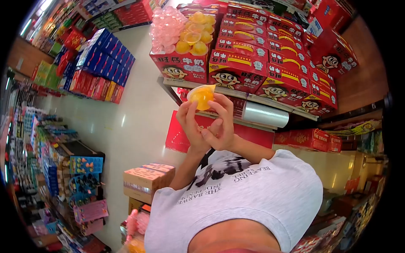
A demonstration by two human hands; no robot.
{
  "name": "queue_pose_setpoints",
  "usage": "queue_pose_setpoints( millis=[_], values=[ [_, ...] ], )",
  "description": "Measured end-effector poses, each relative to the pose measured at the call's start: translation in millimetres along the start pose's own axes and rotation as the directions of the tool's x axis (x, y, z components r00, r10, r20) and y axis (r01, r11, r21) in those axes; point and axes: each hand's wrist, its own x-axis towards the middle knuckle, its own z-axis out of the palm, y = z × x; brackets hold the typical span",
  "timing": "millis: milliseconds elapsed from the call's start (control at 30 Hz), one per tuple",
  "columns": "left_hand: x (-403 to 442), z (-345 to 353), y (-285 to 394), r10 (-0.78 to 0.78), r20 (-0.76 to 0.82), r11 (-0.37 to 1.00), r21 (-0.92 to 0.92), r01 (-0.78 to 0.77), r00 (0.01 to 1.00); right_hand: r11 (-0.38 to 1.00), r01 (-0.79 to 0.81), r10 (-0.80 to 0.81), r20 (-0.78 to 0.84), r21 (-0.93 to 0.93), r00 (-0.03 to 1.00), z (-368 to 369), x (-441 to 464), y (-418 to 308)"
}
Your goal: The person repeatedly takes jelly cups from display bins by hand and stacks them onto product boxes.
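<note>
Between the fingertips of both hands is a yellow jelly cup (201,99), a round, shiny dome with a clear flat rim and a pointed tab. My left hand (190,126) pinches it from the left, while my right hand (222,120) grips its right side. The wrists are close together and the thumbs meet below the cup. Just beyond the hands, several similar yellow cups (195,36) are piled on a red milk carton (179,69). Pink rounded cups (167,29) lie beside them on the left.
Red milk cartons (240,63) are stacked in rows on a shelf ahead. A plastic film roll (265,114) sits under the shelf edge. Cardboard boxes (145,182) stand at the lower left. Blue boxes (103,55) are stacked across the aisle floor (122,122).
</note>
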Motion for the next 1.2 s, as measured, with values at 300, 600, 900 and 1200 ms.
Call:
queue_pose_setpoints(
  millis=[300,600,900,1200],
  values=[
    [79.3,42.3,-52.5,-0.024,0.018,0.96,-0.279,0.028,1.0,0.992,-0.002,-0.008,-0.076,-0.128,0.997,10.2,58.9,73.2],
    [165.3,88.0,-112.8,-0.064,0.103,0.993,-0.088,0.073,0.993,0.978,-0.138,0.18,-0.298,0.156,0.937,28.1,137.8,183.5],
    [222.5,117.4,-156.6,-0.174,0.184,0.973,0.185,0.14,0.967,0.879,-0.379,0.446,-0.219,0.288,0.868,29.5,180.9,244.0],
    [256.4,136.0,-180.9,-0.316,0.249,0.816,0.563,0.129,0.915,0.815,-0.522,0.556,-0.084,0.252,0.827,20.8,205.4,263.4]
  ],
)
